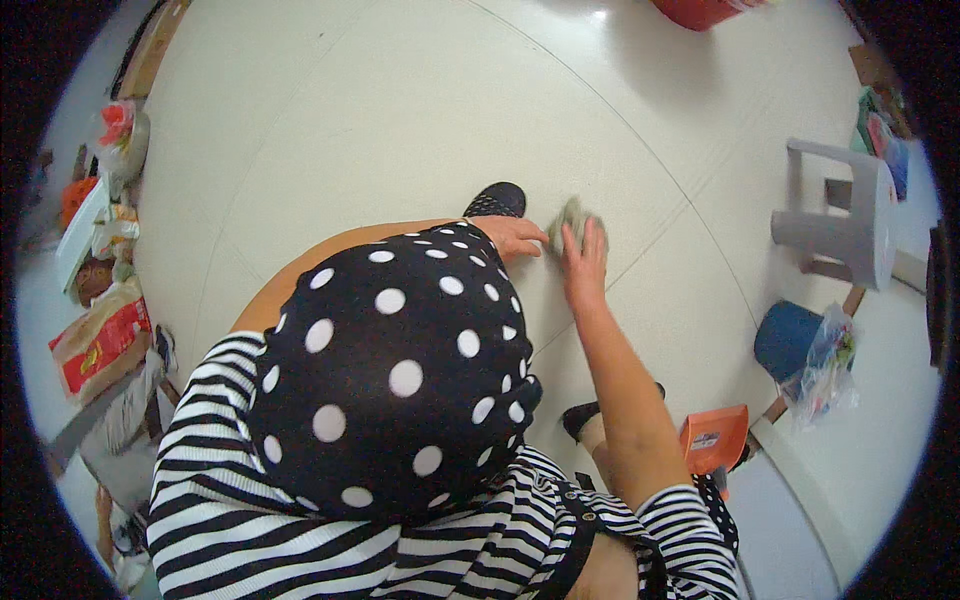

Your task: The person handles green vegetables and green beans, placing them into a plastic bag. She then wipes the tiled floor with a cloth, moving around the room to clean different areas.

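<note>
My right hand (585, 262) lies over a crumpled grey-green cloth (568, 217) on the pale tiled floor (420, 127). Its fingers are spread across the cloth, which shows between and beyond them, slightly blurred. Just to the left, my left hand (514, 238) reaches around a knee covered in black fabric with white polka dots (390, 300). The fingers of that hand point towards the cloth, and no object shows in them. Whether its fingertips touch the cloth I cannot tell. A black shoe (501, 198) pokes out beyond the left hand.
On the right stand a grey plastic stool (862, 217), a blue bin (787, 341) with a clear plastic bag (829, 360), and an orange dustpan (716, 442). A red container (701, 11) is at the top edge. Bags and packages, including a red-and-tan bag (105, 349), line the left side.
</note>
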### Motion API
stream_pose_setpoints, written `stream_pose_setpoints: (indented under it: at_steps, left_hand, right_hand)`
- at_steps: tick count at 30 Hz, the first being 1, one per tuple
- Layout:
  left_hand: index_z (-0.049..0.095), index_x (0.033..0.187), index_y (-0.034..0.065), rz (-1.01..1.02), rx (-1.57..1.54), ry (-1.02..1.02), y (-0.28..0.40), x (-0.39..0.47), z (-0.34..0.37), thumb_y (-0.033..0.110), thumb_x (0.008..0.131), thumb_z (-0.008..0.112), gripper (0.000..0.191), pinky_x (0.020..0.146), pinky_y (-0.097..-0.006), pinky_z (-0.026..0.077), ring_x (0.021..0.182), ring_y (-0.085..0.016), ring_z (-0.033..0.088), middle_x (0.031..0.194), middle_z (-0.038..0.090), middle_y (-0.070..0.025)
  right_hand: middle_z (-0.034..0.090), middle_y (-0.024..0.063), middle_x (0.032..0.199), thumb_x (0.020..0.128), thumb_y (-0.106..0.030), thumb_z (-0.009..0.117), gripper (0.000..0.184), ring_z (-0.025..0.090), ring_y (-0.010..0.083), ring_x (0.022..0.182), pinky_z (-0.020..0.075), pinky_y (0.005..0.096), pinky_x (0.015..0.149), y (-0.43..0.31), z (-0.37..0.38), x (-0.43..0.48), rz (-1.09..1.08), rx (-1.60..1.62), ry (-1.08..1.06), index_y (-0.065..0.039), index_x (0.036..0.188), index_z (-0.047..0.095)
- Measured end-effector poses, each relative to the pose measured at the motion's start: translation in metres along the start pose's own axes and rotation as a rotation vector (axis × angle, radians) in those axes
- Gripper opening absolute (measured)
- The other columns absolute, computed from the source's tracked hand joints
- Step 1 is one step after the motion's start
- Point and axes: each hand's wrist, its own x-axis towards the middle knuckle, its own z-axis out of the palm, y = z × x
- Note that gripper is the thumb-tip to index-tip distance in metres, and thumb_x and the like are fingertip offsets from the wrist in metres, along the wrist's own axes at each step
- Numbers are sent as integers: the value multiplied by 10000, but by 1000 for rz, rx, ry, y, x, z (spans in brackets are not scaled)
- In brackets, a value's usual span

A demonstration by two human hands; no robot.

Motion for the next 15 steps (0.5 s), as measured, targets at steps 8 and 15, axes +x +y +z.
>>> stream_pose_setpoints:
  at_steps: [8,15]
  left_hand:
    - [601,1162,-12,-333,-185,151,5,-16,-15,47,692,604,474,1010,-425,459,1179,-357,553,1257,587,-192]
    - [595,1143,-5,-377,-244,185,-1,-14,-14,58,689,607,459,1026,-433,447,1213,-362,524,1306,548,-194]
  right_hand:
    - [318,153,1540,854,-77,615,582,345,381,1390,304,530,1129,3,-16,29,-120,16,-42,-290,1384,506]
    - [375,163,1504,866,-70,609,547,391,364,1359,338,430,1128,29,-21,160,49,179,123,-263,1370,525]
